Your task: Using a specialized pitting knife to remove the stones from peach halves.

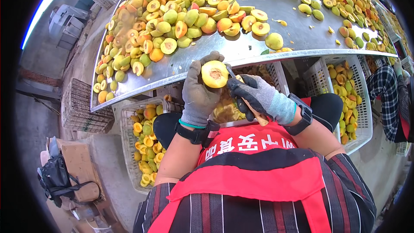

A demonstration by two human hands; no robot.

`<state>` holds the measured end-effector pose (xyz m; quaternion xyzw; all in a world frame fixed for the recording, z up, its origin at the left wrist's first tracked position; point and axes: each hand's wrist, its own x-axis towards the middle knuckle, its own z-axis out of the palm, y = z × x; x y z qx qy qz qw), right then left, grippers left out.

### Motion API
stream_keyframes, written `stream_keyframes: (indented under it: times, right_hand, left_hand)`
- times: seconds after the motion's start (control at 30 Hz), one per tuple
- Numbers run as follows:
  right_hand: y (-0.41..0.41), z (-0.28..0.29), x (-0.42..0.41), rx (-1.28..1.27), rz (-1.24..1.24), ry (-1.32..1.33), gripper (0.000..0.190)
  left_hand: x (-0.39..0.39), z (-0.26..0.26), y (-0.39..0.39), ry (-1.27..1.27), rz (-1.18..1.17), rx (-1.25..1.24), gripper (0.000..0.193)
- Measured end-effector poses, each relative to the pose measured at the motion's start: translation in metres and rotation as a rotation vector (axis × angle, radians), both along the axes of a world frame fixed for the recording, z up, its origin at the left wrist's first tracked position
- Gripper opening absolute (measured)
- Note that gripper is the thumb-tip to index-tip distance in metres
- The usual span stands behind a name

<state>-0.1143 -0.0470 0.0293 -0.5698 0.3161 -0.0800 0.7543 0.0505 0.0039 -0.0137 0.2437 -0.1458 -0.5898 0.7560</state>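
Note:
My left hand (200, 92), in a grey work glove with a dark palm, holds a yellow peach half (211, 82) with its cut face up. A brown, rough pit hollow shows in the middle of that face. Gripped in my gloved right hand (263, 92) is a wooden-handled pitting tool (257, 113). Its narrow metal end lies beside the peach's right edge; whether it touches the flesh is hard to tell. Below both hands, a plastic crate (279, 74) between my knees contains yellow fruit pieces, partly hidden by the hands.
A metal table (207, 50) carries piles of halved peaches (174, 16), its raised rim just beyond my hands. Crates of peach pieces flank me, one at left (127, 142) and another at right (365, 129). Another person's plaid sleeve (385, 94) is at far right. Cardboard (76, 158) lies lower left.

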Motion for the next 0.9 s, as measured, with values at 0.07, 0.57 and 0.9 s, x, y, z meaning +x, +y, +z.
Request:
stream_keyframes:
  times: [0.07, 0.57, 0.9]
  right_hand:
    - [0.002, -0.001, 0.0, -0.01, 0.006, 0.012, 0.039]
    - [0.025, 0.007, 0.003, 0.357, -0.013, -0.086, 0.037]
    - [0.018, 0.002, 0.003, -0.009, 0.116, 0.099, 0.04]
  left_hand:
    - [-0.009, 0.007, 0.003, -0.072, 0.045, 0.024, 0.052]
    - [-0.025, 0.014, 0.007, -0.421, 0.238, 0.004, 0.015]
    - [-0.013, 0.031, 0.01, -0.502, -0.159, 0.166, 0.018]
